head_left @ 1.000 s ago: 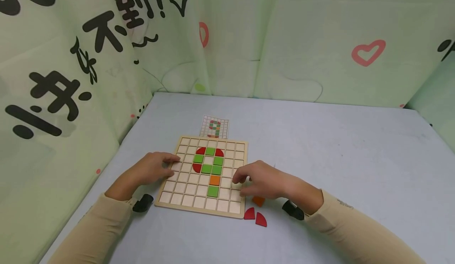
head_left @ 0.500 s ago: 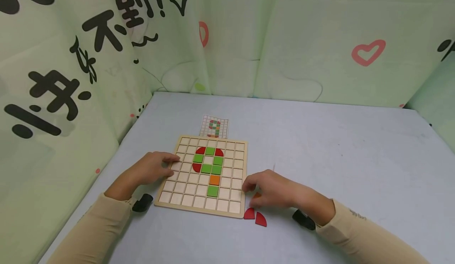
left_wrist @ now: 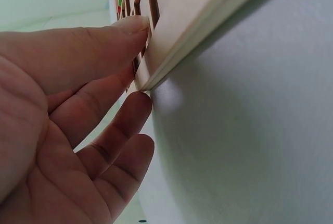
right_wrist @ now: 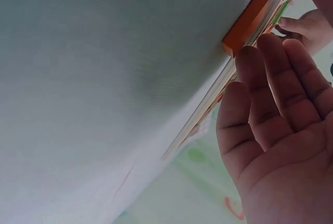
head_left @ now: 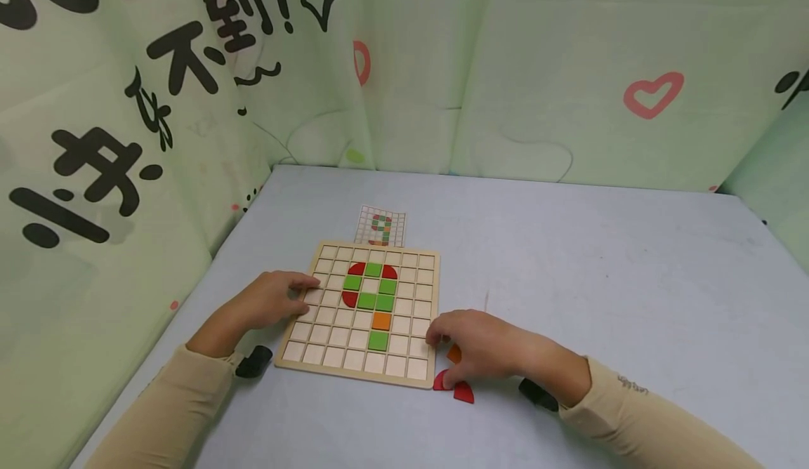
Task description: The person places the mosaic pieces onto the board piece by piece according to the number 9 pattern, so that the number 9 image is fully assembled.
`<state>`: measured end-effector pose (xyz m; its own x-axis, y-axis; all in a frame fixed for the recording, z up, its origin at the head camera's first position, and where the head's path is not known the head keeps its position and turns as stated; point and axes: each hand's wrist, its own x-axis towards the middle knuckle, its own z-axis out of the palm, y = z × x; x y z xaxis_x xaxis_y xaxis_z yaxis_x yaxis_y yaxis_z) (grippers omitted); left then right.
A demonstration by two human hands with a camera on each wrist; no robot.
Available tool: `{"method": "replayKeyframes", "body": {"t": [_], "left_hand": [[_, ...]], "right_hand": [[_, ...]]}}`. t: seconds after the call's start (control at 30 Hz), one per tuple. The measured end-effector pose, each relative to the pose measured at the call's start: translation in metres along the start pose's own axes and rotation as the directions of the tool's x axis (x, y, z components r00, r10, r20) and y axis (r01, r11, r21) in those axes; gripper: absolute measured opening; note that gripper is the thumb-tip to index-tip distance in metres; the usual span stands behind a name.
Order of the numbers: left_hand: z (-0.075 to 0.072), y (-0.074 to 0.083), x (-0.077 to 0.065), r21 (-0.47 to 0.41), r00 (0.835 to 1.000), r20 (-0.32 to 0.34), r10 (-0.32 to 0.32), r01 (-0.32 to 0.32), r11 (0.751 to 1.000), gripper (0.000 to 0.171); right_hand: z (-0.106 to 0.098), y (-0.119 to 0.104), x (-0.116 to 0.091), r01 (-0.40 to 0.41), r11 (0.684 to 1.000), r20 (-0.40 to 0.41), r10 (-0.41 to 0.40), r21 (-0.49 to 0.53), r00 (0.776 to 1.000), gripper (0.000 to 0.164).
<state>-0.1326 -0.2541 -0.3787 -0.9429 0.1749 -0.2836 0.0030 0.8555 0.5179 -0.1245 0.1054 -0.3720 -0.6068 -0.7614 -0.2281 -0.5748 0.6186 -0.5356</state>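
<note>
A wooden grid board (head_left: 316, 333) lies on the table, with green squares, an orange square and red quarter-circles in some cells. My left hand (head_left: 272, 297) rests at its left edge; in the left wrist view the thumb (left_wrist: 127, 28) lies on the rim, with fingertips beside it. At the board's lower right, my right hand (head_left: 483, 342) reaches down with its thumb over a red quarter-circle (head_left: 439, 381), partly covering it. Another red quarter-circle (head_left: 464, 392) lies beside that one. An orange piece (head_left: 454, 354) shows between thumb and fingers, apparently not held.
Behind the board lies a small pattern card (head_left: 382, 227) showing coloured cells on a grid. The pale cloth-covered table (head_left: 569, 265) extends to the right. Printed green curtains (head_left: 537, 69) stand at the back and sides.
From over the board's right side, my right hand has moved right and toward me, its thumb coming over the nearer red quarter-circle. My left hand stays in place.
</note>
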Motion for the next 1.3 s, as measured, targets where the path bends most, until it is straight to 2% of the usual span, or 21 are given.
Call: {"method": "replayKeyframes", "body": {"t": [0.2,0.33,0.43,0.77,0.97,1.3], "left_hand": [[0.001,0.0,0.0,-0.005,1.0,0.0,-0.011,0.011,1.0,0.048],[0.001,0.0,0.0,-0.004,1.0,0.0,-0.013,0.013,1.0,0.048],[0.002,0.0,0.0,-0.002,1.0,0.0,-0.011,0.011,1.0,0.048],[0.002,0.0,0.0,-0.001,1.0,-0.001,-0.016,0.016,1.0,0.048],[0.002,0.0,0.0,0.003,1.0,-0.002,-0.01,0.01,1.0,0.048],[0.002,-0.001,0.001,0.009,1.0,-0.002,-0.005,0.005,1.0,0.048]], "right_hand": [[0.0,-0.001,-0.001,0.06,0.996,-0.006,-0.06,-0.067,0.998,0.047],[0.001,-0.003,0.0,0.045,0.996,-0.003,-0.045,-0.081,0.999,0.047],[0.001,-0.002,0.001,0.028,0.996,-0.008,-0.029,-0.085,1.0,0.043],[-0.003,0.006,0.006,0.05,0.992,-0.07,-0.058,-0.113,0.996,0.023],[-0.007,0.011,0.008,0.029,0.989,-0.104,-0.045,-0.144,0.994,0.014],[-0.012,0.018,0.014,-0.065,0.987,-0.18,0.038,-0.146,0.983,0.01]]}}
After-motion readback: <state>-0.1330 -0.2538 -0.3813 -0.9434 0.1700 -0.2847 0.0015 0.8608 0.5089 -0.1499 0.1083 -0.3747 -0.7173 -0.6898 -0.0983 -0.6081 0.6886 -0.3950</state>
